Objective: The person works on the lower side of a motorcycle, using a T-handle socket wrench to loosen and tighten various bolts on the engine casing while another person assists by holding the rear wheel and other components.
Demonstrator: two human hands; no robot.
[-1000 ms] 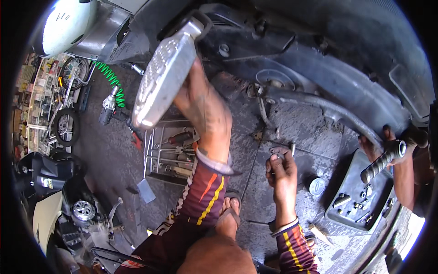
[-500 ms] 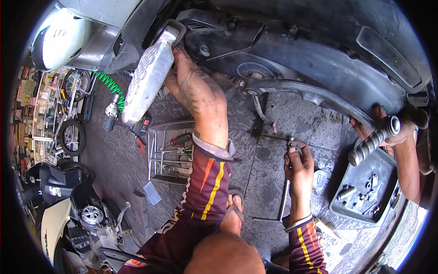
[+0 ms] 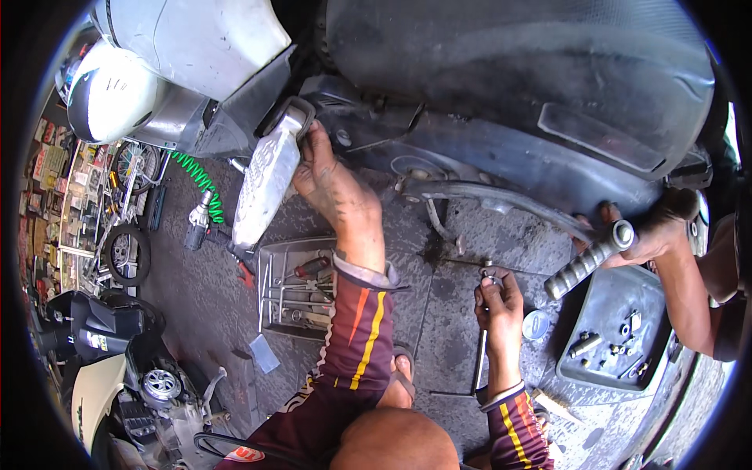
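Observation:
My left hand (image 3: 341, 188) is closed round the upper end of a long silver metal piece (image 3: 266, 188) with an embossed face, beside the dark scooter body (image 3: 486, 157); its far fingers are hidden. My right hand (image 3: 501, 301) is low over the floor, thumb and fingertips pinched on a small bolt-like metal piece (image 3: 487, 274). Just below that hand is a thin L-shaped wrench (image 3: 480, 360), which seems to lie on the floor. Above and to the right runs a curved dark lever (image 3: 501, 192) ending in a ribbed pedal (image 3: 580, 266).
Another person's hand (image 3: 650, 235) is behind the pedal. A grey tray (image 3: 572, 352) of small metal parts lies at right, near a round lid (image 3: 536, 324). At left are a tool tray (image 3: 266, 325), a power tool (image 3: 197, 227), a green coiled hose (image 3: 196, 172) and scooter parts (image 3: 160, 384).
The whole view has shifted, so most things appear lower, and those at right also farther left. Both my hands keep their holds; the other person's hand stays behind the pedal.

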